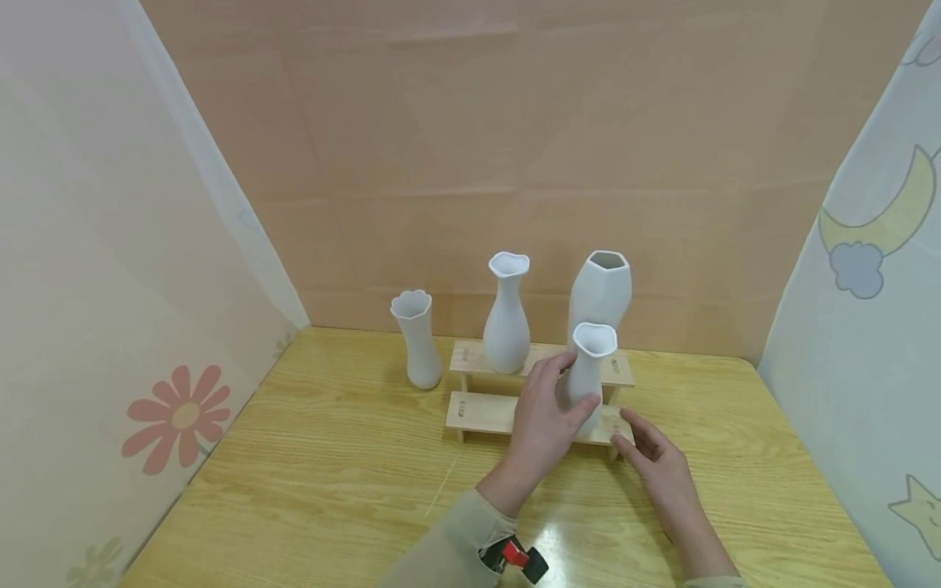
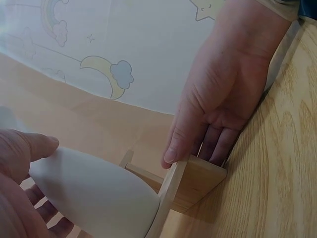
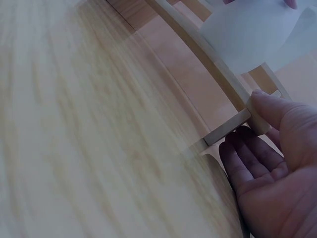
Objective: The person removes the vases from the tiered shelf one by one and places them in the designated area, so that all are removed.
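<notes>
Left hand (image 1: 542,415) gripping front vase (image 1: 586,374), thumb and fingers on opposite sides. Vase base meets low shelf (image 1: 481,413), just right of that hand. Right hand (image 1: 664,472) pinches same shelf's right end: thumb on top edge, fingers below. Beyond left hand, high shelf (image 1: 469,359) carries flared vase (image 1: 507,331) and faceted vase (image 1: 599,294). Scalloped vase (image 1: 419,339) on table (image 1: 331,457), left of it.

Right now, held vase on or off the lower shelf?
On. The vase, left hand gripping it, meets the lower shelf at its base in the left wrist view.
</notes>
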Demonstrator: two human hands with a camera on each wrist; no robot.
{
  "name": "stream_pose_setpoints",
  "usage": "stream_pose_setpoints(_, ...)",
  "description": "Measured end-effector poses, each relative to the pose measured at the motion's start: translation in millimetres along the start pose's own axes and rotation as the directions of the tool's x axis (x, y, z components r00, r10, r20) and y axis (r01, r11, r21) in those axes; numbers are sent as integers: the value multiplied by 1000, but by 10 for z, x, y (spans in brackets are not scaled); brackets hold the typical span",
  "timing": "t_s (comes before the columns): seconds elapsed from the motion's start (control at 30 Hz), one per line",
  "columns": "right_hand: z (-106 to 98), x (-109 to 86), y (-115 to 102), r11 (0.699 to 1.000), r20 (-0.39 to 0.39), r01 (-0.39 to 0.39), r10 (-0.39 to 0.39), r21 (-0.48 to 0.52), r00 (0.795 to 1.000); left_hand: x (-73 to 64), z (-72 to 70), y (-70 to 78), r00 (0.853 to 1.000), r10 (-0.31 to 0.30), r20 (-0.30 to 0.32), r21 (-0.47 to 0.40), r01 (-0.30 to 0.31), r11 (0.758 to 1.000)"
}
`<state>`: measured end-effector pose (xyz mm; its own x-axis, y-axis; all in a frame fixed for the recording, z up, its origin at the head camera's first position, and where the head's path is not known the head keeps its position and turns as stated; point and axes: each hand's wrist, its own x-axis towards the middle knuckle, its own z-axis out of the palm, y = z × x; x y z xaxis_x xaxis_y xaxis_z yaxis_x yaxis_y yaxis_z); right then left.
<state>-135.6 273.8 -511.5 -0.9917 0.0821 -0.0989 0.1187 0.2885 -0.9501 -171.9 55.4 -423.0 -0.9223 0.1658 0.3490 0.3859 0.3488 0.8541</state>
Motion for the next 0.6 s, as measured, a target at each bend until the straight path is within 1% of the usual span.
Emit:
stream_pose_setpoints(0.23,1,2,1,1000,3,-10,10,2,1000,2,27,-34,1000,9,0,11,-9,1000)
stream_pose_setpoints(0.6,-7,30,45,999,4,-37,37,23,999,15,46,-36,1000,21,-18,42,-20,999)
